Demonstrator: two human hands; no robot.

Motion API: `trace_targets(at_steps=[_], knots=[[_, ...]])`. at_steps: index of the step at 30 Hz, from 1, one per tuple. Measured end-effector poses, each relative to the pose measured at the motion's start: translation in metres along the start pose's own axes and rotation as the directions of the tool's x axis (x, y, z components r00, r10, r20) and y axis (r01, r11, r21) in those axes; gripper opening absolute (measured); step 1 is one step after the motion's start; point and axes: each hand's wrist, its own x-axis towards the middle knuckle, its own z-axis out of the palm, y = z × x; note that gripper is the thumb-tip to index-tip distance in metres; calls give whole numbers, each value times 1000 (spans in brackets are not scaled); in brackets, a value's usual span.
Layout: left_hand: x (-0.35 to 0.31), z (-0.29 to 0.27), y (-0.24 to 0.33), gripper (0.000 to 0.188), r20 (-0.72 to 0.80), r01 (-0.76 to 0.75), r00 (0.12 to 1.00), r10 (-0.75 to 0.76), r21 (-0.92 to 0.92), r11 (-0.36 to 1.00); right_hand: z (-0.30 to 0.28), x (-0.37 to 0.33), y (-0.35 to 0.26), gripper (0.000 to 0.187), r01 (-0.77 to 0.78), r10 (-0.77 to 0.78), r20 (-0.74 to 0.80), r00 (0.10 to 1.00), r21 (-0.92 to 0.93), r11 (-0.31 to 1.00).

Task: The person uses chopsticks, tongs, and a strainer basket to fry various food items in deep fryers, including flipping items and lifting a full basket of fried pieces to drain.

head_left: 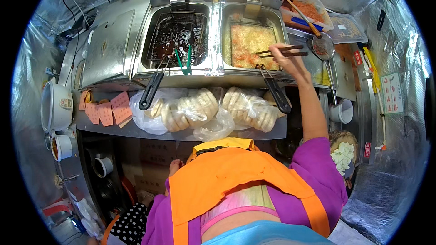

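My right hand (288,60) is closed around a pair of dark chopsticks (299,54) over the right-hand fryer. Their tips reach into bubbling yellow oil (254,36), beside orange-brown pieces of food (245,58) in a wire basket. The basket's black handle (276,91) sticks out toward me, below my wrist. Only a small part of my left hand (175,167) shows, low beside the orange apron (240,172); its fingers are mostly hidden, and what it touches cannot be made out.
Left of it, a fryer with dark oil (177,36) holds another basket with a black handle (151,91) and green tongs (184,61). Bagged pale flatbreads (193,109) line the shelf. A strainer (323,47) and a tub of orange shreds (306,7) stand right.
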Motion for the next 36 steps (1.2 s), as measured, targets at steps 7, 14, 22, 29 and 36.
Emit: trace_targets(at_steps=[7, 14, 22, 29, 36], knots=[[-25, 17, 20, 8, 6, 7, 1000, -6, -34, 999, -55, -4, -52, 23, -72, 66, 69, 995, 90, 993], [-2, 11, -7, 12, -154, 62, 986, -62, -7, 998, -34, -4, -35, 9, 348, -351, -73, 934, -50, 936], [8, -8, 2, 10, 146, -28, 989, 33, -36, 999, 1, 12, 11, 19, 14, -7, -112, 994, 62, 998], [1, 10, -2, 9, -103, 51, 993, -55, -35, 998, -5, 17, 0, 24, 57, -15, -245, 969, 162, 985], [10, 4, -19, 7, -101, 48, 993, -58, -94, 994, -7, 17, -9, 22, 61, -34, -169, 985, 159, 985]])
